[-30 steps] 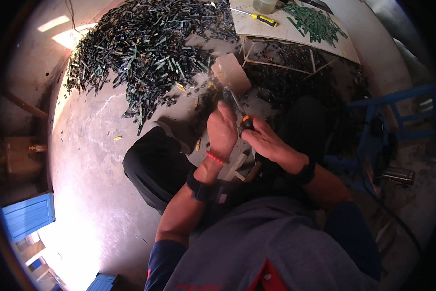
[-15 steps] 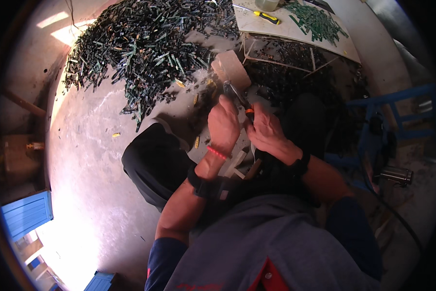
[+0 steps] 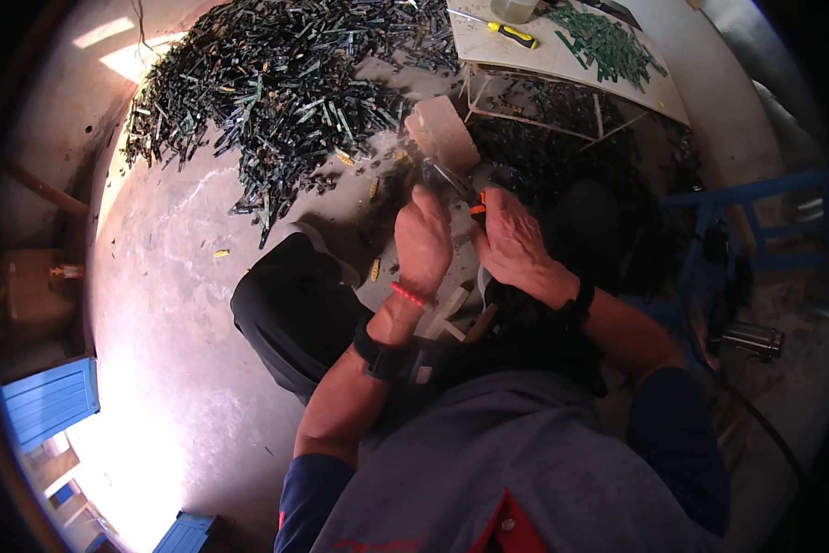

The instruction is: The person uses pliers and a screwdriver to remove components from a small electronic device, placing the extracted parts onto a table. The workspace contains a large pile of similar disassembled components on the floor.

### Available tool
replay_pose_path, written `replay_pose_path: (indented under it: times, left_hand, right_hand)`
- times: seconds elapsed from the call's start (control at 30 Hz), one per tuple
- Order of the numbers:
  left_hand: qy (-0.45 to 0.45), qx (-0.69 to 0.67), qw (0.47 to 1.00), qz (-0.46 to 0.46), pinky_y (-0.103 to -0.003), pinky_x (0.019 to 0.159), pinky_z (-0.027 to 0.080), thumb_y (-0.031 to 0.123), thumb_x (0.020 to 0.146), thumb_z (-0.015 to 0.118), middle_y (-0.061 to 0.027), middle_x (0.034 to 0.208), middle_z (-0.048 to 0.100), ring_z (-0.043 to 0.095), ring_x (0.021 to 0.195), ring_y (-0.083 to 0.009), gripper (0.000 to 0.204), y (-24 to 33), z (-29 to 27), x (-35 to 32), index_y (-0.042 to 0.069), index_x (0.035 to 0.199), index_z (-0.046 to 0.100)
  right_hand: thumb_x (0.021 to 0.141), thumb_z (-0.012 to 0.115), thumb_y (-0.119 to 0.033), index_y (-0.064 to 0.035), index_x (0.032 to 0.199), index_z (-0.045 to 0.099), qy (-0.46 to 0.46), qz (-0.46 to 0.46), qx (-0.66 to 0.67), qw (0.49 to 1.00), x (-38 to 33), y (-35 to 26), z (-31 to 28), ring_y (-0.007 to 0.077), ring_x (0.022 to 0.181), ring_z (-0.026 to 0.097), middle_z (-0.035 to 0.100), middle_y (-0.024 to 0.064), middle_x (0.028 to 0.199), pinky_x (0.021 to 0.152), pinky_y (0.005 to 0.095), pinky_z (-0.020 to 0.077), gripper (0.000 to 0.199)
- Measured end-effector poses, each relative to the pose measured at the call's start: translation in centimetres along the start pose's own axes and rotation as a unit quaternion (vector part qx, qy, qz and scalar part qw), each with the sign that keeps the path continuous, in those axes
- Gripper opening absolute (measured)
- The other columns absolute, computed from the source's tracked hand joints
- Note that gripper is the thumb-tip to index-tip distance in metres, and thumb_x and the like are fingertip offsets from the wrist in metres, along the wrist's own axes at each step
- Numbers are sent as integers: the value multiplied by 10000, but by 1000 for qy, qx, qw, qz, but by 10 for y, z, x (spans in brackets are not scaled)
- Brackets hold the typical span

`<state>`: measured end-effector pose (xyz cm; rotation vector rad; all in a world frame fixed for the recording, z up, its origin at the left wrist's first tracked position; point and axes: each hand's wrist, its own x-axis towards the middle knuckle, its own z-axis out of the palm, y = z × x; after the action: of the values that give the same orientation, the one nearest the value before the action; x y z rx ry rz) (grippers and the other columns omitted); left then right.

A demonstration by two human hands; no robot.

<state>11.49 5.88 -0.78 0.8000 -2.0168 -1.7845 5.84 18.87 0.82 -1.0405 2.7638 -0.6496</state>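
My right hand [image 3: 517,238] is wrapped round the orange and dark handles of a pair of pliers [image 3: 448,177]. The metal jaws point up and to the left, close to a pale brick-like block [image 3: 444,134]. Beside the jaws is my left hand [image 3: 423,238], its fingers curled and thumb pointing away from me. What those fingers pinch, if anything, is hidden behind the hand. Both hands are held between my knees, above the floor.
A large heap of dark green and black strips [image 3: 294,83] covers the far floor. At the far right, a pale board [image 3: 548,60] bears green strips [image 3: 608,46], a yellow-and-black screwdriver [image 3: 513,35] and a cup [image 3: 513,9]. A blue metal frame [image 3: 755,198] stands to the right.
My right hand has shifted slightly to the right, with the fingers looser and the pliers turned a little. My left hand has barely moved.
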Motion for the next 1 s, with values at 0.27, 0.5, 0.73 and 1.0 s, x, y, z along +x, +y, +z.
replay_pose_path:
  times: [0.27,0.5,0.73,1.0]
  left_hand:
    - [10,89,996,-2,-482,570,405,326,984,274,-234,578,519,533,611,-449,561,4,3,-1,-49,645,518]
    - [-34,5,999,32,-382,431,332,344,981,318,-125,501,452,413,422,-218,505,-26,-2,7,2,640,464]
    - [-114,-2,993,22,-304,416,341,307,940,356,-52,521,439,418,432,-161,390,-42,-12,8,23,696,466]
    - [-91,-27,993,-66,-355,511,380,327,981,295,-86,502,448,430,479,-194,554,-9,-16,-2,-16,579,461]
  right_hand:
    - [806,558,-132,9,982,423,-92,93,42,991,-2,-18,-13,414,776,579,575,218,841,682,478,460,263]
    - [734,617,-86,-9,977,432,-14,-15,-36,999,8,29,6,393,797,578,570,194,849,669,472,458,315]
    - [738,607,-77,-11,979,441,-72,-60,-23,995,21,38,-11,391,812,572,574,208,867,656,452,465,300]
    - [806,473,-80,-49,903,507,-329,199,666,640,-14,1,-5,141,633,468,474,20,702,573,298,413,108]
